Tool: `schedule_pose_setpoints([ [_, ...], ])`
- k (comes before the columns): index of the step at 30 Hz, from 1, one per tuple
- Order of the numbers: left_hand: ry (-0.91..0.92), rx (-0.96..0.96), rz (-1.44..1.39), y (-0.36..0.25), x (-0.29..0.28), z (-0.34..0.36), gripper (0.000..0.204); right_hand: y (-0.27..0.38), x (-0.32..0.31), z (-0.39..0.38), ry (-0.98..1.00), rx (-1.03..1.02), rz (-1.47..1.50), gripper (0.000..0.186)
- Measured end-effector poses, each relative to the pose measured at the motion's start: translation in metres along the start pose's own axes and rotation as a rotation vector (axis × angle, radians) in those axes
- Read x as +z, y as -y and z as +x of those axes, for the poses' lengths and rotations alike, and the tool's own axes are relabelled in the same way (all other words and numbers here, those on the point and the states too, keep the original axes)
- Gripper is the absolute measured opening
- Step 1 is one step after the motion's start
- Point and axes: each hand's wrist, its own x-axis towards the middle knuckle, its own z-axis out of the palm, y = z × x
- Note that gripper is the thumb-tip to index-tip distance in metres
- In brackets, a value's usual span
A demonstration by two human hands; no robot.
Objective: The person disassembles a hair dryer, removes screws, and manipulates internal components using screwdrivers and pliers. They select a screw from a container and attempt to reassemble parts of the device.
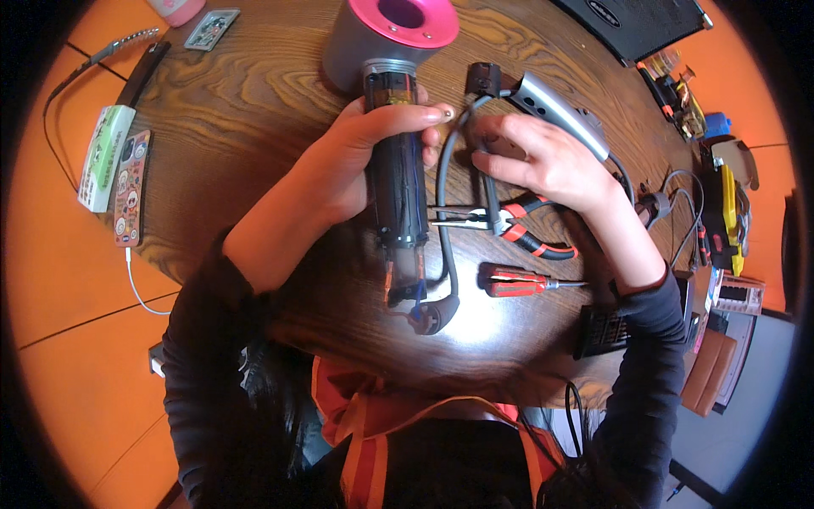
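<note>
Dark sleeves (203, 365) are angling toward an opened hair dryer (396, 157) over the table (263, 102). The left hand (352, 157) is clamping round its handle (398, 195), thumb (403, 116) crossing it; right of the dryer, the right hand (547, 157) is curling near grey cable (442, 178), its grip unclear.

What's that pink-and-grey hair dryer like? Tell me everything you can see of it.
The hair dryer has a grey, rounded head with a glossy pink ring around an opening, and a ribbed, metallic-looking collar. Its long handle is dark, shiny and plastic-looking; coppery and blue wires emerge at the lower end, near a grey cable. The head points away from the person. The left grip wraps the handle; whether the dryer touches the wooden table is unclear.
</note>
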Motion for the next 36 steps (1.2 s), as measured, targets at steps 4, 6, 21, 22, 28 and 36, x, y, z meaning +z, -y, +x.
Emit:
schedule_pose_setpoints([
  [4, -0.012, 0.01, 0.06, -0.002, 0.002, -0.001, 0.03, 0.012, -0.002, 0.005, -0.474, 0.12, 0.108, 0.018],
  [6, -0.005, 0.021, 0.053, -0.002, 0.004, -0.003, 0.034, 0.022, 0.001, 0.014, -0.908, 0.347, 0.685, 0.017],
  [21, 0.001, 0.053, 0.082, 0.0, 0.006, -0.004, 0.032, 0.057, -0.006, 0.019, -0.962, 0.396, 0.756, 0.02],
  [22, -0.006, 0.052, 0.091, 0.0, 0.007, -0.004, 0.032, 0.057, -0.005, 0.02, -0.963, 0.406, 0.746, 0.02],
  [28, 0.003, 0.051, 0.094, 0.0, 0.006, -0.004, 0.032, 0.057, -0.004, 0.022, -0.943, 0.411, 0.739, 0.02],
  [36, 0.0, 0.039, 0.08, 0.0, 0.008, -0.005, 0.035, 0.054, -0.003, 0.022, -0.915, 0.376, 0.734, 0.019],
])
